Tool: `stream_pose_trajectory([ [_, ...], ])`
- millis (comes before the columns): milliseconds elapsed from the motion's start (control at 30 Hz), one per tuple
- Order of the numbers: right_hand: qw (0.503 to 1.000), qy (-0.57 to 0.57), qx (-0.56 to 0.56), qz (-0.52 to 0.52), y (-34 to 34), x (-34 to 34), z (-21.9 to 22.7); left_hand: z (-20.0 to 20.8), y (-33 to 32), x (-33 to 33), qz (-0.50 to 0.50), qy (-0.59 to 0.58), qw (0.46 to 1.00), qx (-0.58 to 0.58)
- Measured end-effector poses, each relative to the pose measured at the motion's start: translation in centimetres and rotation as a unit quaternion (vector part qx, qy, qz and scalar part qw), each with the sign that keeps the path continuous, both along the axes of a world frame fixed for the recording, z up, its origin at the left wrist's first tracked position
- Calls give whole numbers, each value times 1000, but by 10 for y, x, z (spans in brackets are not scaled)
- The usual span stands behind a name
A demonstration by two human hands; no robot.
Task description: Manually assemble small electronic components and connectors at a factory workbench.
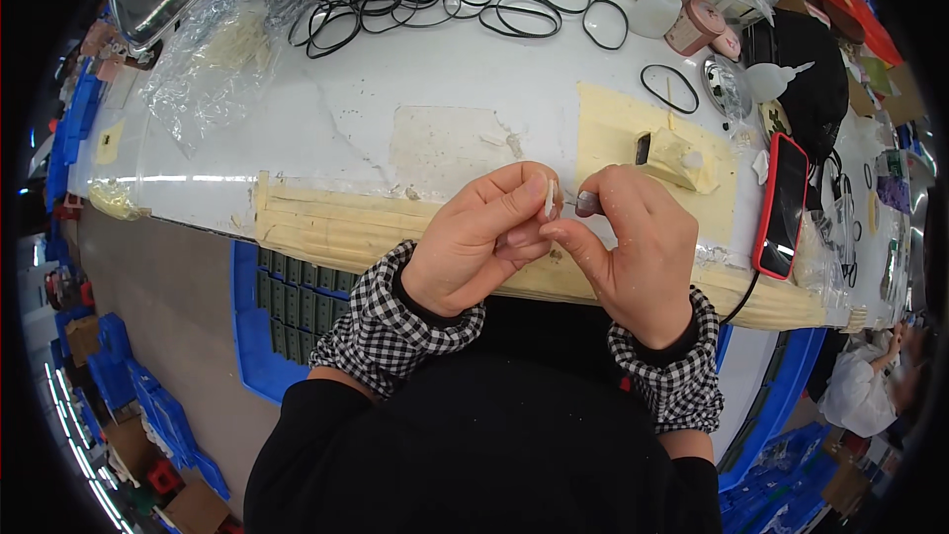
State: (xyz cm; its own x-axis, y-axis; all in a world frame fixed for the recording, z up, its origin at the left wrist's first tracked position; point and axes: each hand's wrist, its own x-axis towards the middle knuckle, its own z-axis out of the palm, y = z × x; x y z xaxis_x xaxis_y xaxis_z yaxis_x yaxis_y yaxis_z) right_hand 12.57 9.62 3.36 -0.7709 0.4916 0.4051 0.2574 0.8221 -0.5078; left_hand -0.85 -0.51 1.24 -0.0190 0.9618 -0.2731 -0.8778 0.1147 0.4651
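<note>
My left hand (479, 232) is closed over the table's front edge, pinching a small pale strip-like piece (551, 200) between thumb and fingers. Facing it, my right hand (643, 242) is curled with its thumb close to the left fingertips. Between the right thumb and index finger sits a short dark grey piece (588, 204), perhaps the end of a tool; its kind is unclear. Beyond the right hand, a block wrapped in yellow tape (682, 160) rests on a yellow taped patch (608, 129) of the tabletop.
Black rings (524, 15) lie heaped at the back. A clear plastic bag (213, 59) is at left. To the right are a red-cased phone (782, 206), a pink cup (695, 26) and a black cable. Blue trays (259, 361) stand below the padded yellow edge (326, 222).
</note>
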Motion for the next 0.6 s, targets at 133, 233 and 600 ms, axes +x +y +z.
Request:
stream_pose_trajectory([
  [133, 1000, -17, -7, -4, -2, -2, 0, -7, -2, -2, -28, -17, 998, 44],
  [233, 1000, -23, -5, -2, -2, -3, 1, -5, -2, -2, -32, -25, 998, 36],
  [600, 999, -39, 6, -1, -4, -3, 2, -5, -2, -3, -33, -38, 997, 51],
])
